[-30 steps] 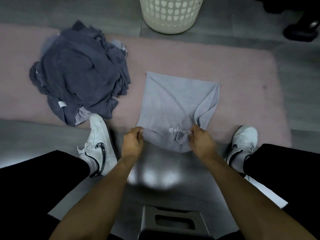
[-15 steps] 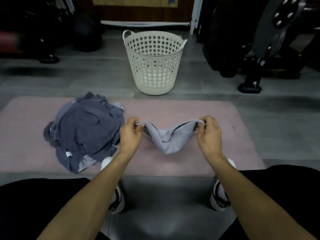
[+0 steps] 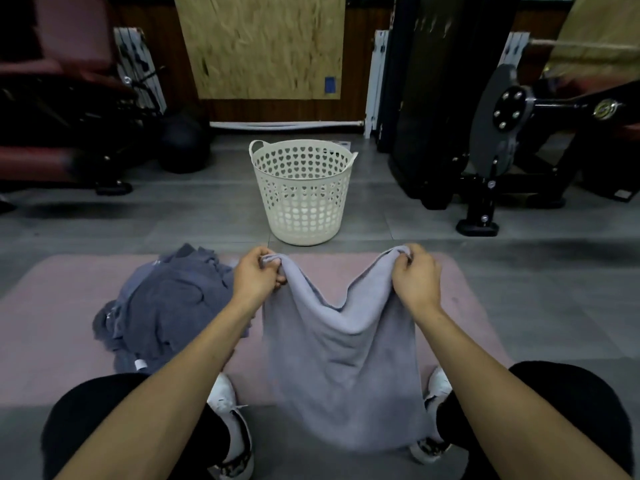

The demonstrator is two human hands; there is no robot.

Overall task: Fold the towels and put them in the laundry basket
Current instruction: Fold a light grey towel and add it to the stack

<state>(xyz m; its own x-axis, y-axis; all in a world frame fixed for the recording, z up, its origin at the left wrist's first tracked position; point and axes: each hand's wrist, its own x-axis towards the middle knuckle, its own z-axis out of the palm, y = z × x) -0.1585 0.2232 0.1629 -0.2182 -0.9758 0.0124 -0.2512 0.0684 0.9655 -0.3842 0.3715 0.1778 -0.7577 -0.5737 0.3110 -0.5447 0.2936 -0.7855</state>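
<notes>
A light grey towel [image 3: 341, 368] hangs in the air in front of me, its top edge sagging in the middle. My left hand [image 3: 255, 278] grips its upper left corner and my right hand [image 3: 415, 277] grips its upper right corner. The towel's lower edge drops down between my knees. A heap of darker grey towels [image 3: 166, 306] lies on the pink mat [image 3: 52, 306] to the left of my left arm. The white perforated laundry basket [image 3: 302, 192] stands upright on the grey floor beyond the mat, straight ahead.
Black gym machines [image 3: 491, 150] stand at the right, and a red bench machine [image 3: 62, 109] with a dark ball [image 3: 183, 143] at the left. A wall with a wooden board [image 3: 266, 46] is behind the basket. My white shoes [image 3: 228, 424] rest at the mat's near edge.
Both hands lifted the towel off the mat and raised it; it now hangs full length between them. My view tilted up, bringing the whole basket and the machines into sight.
</notes>
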